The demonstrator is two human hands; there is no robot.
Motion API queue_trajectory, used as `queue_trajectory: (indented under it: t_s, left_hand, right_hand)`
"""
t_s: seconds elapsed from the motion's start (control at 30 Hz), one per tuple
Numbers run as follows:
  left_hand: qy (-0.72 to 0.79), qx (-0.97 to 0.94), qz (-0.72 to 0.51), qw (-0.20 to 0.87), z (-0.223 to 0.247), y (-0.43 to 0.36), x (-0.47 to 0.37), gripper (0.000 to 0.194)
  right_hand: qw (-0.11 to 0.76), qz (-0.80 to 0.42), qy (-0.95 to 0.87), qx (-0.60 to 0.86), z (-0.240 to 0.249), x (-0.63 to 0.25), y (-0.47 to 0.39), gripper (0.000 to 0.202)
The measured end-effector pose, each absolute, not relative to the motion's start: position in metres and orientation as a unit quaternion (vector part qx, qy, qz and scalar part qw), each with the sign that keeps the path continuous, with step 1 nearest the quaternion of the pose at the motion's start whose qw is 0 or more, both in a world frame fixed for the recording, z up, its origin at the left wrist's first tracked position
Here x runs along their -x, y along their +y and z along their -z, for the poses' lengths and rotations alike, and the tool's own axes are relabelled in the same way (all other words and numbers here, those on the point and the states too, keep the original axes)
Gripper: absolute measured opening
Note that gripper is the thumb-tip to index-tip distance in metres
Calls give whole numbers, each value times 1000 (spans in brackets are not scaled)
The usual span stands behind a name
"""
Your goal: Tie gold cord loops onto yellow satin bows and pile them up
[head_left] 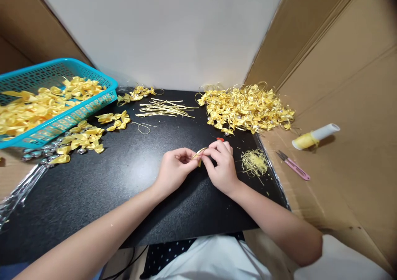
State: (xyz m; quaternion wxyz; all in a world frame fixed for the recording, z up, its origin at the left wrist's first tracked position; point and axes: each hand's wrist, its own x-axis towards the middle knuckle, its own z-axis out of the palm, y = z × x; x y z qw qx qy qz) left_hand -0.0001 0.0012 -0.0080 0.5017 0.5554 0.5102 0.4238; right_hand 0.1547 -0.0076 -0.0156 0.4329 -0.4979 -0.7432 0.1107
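Over the black tabletop (124, 189), my left hand (175, 168) and my right hand (221, 166) meet near the middle. Both are closed on a thin gold cord (200, 151), which curves between their fingertips. A bit of yellow ribbon (199, 163) shows just under the cord, between the hands; most of it is hidden by the fingers. Something small and red (220, 139) lies just beyond my right fingers. Cut gold cords (166, 108) lie in a bundle farther back, with one looped cord (143, 128) in front of them.
A blue basket (107, 92) of yellow bows stands back left, with loose bows (83, 139) and silver bells (48, 149) before it. At the back right is a heap of corded bows (248, 108). Cord scraps (254, 162), pink snips (296, 168) and a white tube (324, 132) lie right.
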Motion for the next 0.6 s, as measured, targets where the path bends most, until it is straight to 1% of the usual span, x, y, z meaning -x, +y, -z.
queue_trajectory:
  t_s: [0.2,0.37,0.47,0.6]
  left_hand:
    - [500,-519,-361,592,-1,10,2,20]
    - [517,-485,-322,628,-1,13,3,20]
    - [521,-473,-313,638,-1,14,4,21]
    - [524,-467,-303,644,-2,14,4,20]
  right_hand:
    - [502,-238,-685,471,11,-158,-1,14]
    - [575,-317,-605,450,6,-168,7,15]
    - [579,-387,-569,437,5,-171,8,16]
    - [546,-504,-526,413,6,-168,5,24]
